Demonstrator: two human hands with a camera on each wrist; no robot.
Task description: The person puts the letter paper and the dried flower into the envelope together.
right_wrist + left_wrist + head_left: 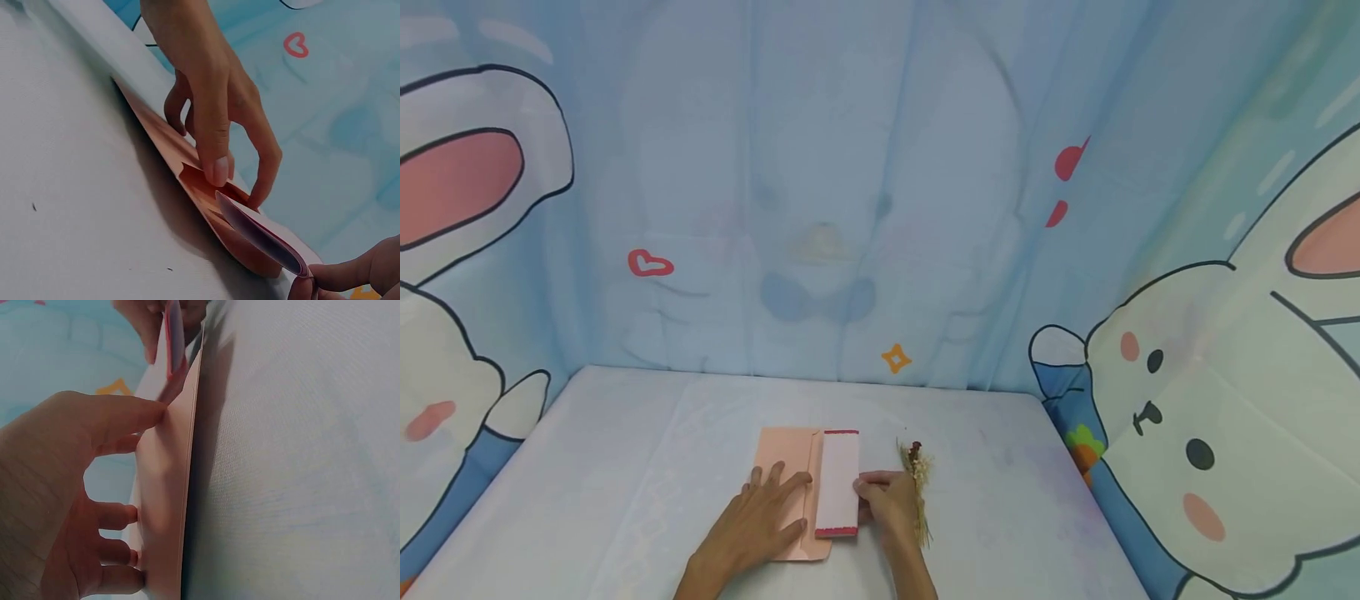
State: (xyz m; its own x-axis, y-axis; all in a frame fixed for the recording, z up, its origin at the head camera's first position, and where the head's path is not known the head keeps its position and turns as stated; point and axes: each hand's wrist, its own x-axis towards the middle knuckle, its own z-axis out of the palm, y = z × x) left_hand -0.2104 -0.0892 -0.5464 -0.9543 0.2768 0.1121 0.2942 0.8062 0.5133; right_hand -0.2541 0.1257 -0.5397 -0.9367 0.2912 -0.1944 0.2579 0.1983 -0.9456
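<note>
A peach envelope [784,446] lies on the white-covered table, its opening towards the right. My left hand [752,518] rests on it with spread fingers; the thumb and index fingertip press near the opening. In the right wrist view the envelope's pocket [203,184] gapes beside that thumb. My right hand [889,502] pinches the right edge of a folded pale pink card [837,483] with red-trimmed ends. The card's folded edge is tilted at the mouth of the envelope and overlaps it in the head view.
A small bunch of dried flowers [922,479] with a dark red bloom lies just right of my right hand. The white tablecloth [662,467] spreads all round. Behind the table hangs a blue curtain [820,167] printed with cartoon rabbits.
</note>
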